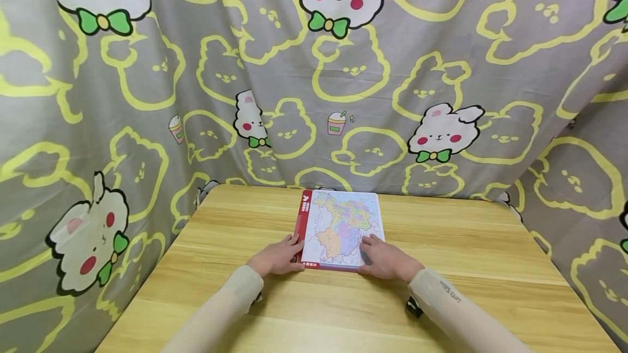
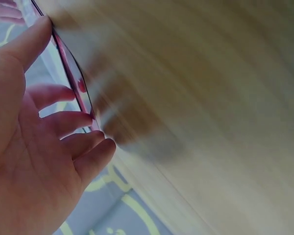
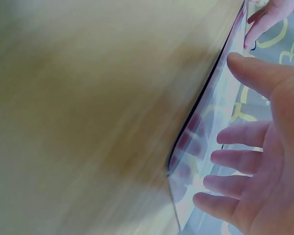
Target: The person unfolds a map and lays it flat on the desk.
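Observation:
A flat map board (image 1: 338, 227) lies on the wooden table, printed with a multicoloured map and a red strip along its left side. At its lower left corner is my left hand (image 1: 283, 255), fingers over the red strip. The left wrist view has the thumb and fingertips of that hand (image 2: 49, 122) right at the board's edge (image 2: 71, 73). My right hand (image 1: 385, 257) is at the lower right corner, its fingers overlapping the map. Seen from the right wrist, the right hand's fingers (image 3: 235, 161) are spread and slightly bent beside the board's glossy surface (image 3: 201, 132).
The wooden table (image 1: 466, 255) stretches to both sides of the board. Behind and beside it hangs a grey curtain (image 1: 275, 80) with yellow outlines and cartoon animals; the board's far edge lies close to it. Both forearms wear light sleeves (image 1: 216, 309).

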Available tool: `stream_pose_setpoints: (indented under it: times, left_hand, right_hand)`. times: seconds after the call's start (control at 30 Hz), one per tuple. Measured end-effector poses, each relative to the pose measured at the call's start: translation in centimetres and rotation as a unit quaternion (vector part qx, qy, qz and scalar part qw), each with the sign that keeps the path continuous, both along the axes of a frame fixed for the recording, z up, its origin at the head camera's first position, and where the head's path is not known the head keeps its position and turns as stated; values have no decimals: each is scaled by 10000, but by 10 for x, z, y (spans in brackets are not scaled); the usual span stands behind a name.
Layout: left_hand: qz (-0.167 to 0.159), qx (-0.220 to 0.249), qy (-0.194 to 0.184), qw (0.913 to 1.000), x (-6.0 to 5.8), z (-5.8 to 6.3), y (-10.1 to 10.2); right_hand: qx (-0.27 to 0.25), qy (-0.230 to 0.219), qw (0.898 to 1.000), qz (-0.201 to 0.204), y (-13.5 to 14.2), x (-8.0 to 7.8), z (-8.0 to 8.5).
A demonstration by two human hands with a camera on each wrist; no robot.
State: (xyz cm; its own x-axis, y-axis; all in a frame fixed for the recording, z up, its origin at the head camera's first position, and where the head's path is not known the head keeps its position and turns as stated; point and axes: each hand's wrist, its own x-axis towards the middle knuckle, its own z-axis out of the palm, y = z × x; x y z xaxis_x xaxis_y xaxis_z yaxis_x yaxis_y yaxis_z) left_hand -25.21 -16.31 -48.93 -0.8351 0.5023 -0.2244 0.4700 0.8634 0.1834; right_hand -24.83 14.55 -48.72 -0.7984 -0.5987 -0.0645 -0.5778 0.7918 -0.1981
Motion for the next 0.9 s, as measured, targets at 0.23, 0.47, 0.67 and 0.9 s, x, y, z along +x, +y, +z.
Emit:
stream_pose_setpoints:
  times: [0.23,0.47,0.67,0.9]
  left_hand:
    - [9,31,-15,10000,2,2,-4]
    - [-50,-27,-18,10000,4,5,-5]
    - [-111,-89,60,9999,2,4,-5]
    - [-96,-138,110,9998,1,2,-5]
  right_hand:
    - [-22,152,9996,217,-15,-4,2]
    - [-190,337,9974,607,-39,-7,4]
    - [-136,272,9955,899,-63,-11,3]
    - [10,373,9926,1155,-85,-17,-2]
